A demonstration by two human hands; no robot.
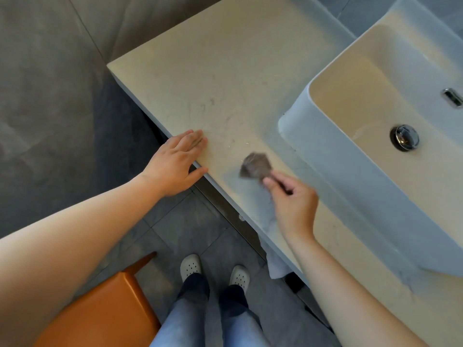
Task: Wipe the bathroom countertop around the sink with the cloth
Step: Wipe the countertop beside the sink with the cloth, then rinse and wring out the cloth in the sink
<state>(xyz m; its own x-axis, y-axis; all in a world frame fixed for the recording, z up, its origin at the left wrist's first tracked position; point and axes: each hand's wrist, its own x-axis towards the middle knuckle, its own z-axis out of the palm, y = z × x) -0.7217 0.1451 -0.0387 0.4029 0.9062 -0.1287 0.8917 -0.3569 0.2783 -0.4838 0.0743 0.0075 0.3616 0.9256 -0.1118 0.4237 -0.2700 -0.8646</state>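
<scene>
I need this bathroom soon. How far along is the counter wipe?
Early, by the look of it. Done: no stretch looks plainly wiped. In hand: the right hand pinches the cloth, blurred, over the front of the counter left of the sink; the left hand rests flat at the edge. Left: dark marks farther back, pale specks near the cloth, and the strip in front of the sink.

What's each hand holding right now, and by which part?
The right hand pinches the cloth by its near corner. The left hand rests flat on the countertop edge, holding nothing.
</scene>
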